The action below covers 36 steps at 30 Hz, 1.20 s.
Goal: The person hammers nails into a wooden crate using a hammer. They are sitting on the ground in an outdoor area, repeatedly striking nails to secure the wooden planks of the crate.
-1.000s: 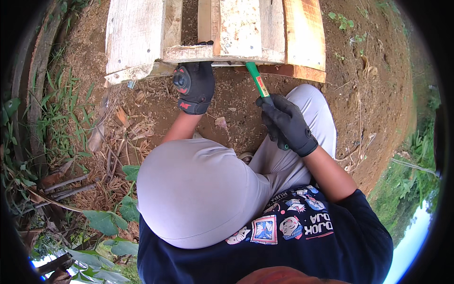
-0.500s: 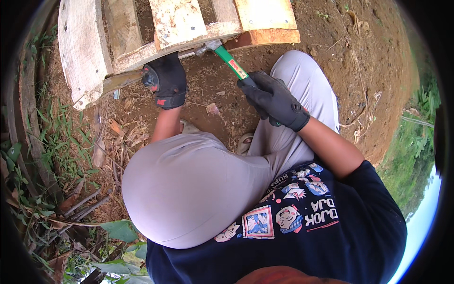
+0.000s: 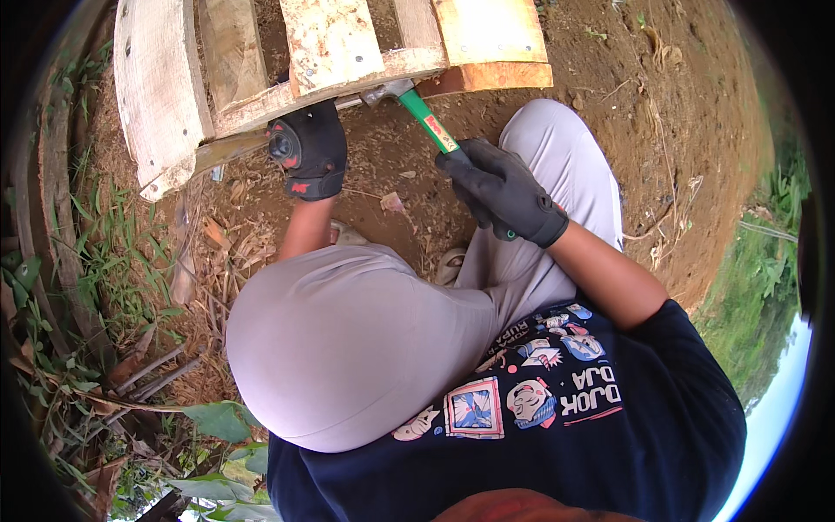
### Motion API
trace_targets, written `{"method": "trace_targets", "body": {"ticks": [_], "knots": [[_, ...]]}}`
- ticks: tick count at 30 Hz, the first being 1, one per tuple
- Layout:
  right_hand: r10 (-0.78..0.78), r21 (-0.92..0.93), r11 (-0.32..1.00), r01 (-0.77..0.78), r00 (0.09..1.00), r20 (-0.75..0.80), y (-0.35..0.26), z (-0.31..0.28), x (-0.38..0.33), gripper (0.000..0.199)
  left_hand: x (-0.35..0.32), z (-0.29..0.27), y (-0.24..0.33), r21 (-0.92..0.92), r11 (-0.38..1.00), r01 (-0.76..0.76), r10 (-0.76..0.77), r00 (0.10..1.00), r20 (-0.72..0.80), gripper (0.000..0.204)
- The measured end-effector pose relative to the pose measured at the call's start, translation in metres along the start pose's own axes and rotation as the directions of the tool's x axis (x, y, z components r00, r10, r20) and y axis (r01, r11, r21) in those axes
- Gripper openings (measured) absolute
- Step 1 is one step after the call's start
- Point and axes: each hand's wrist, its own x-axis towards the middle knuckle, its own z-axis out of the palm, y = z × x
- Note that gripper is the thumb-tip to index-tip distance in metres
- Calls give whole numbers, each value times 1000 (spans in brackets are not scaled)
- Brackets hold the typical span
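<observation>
Right hand (image 3: pixel 504 193): I see it fisted around the green-handled hammer (image 3: pixel 426 117), head wedged under the pallet (image 3: pixel 348 52) edge just ahead.
Left hand (image 3: pixel 306 150): curled on the board's underside, beside the head.
Risk: I judge a slipping hammer could strike those gloved fingers.

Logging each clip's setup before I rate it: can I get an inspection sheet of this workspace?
Surface: bare brown dirt ground, sloping, with dry leaves and twigs.
Job's things: weathered wooden pallet lying at the top of the view; green-handled hammer, its metal head against the pallet's lower edge.
Clutter: dry leaf litter and loose sticks at the left.
Grippers: left hand, black-gloved, gripping the pallet's lower board; right hand, black-gloved, fingers closed round the hammer handle.
Cables: nothing seen.
Surroundings: green weeds at the left, grass at the right; the person crouches, grey-trousered knees beneath the hands.
</observation>
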Motion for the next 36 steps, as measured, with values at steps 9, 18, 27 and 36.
{"method": "trace_targets", "body": {"ticks": [9, 18, 27, 36], "knots": [[-80, 180, 982, 62, 992, 96, -47, 15, 1, 48, 0, -4, 8, -212, 967, 143, -136, 990, 49, 38], [-112, -17, 994, 112, 994, 5, -55, 33, 16, 49, -1, 4, 8, -455, 873, 175, -226, 972, -58, 22], [-212, -61, 975, 215, 976, 50, -45, 32, 26, 48, -8, 10, 8, -460, 834, 305, -318, 947, 52, 23], [-202, -107, 973, 203, 979, 24, -42, 27, 21, 49, -9, -4, 13, -388, 879, 277, -282, 958, 47, 23]]}}
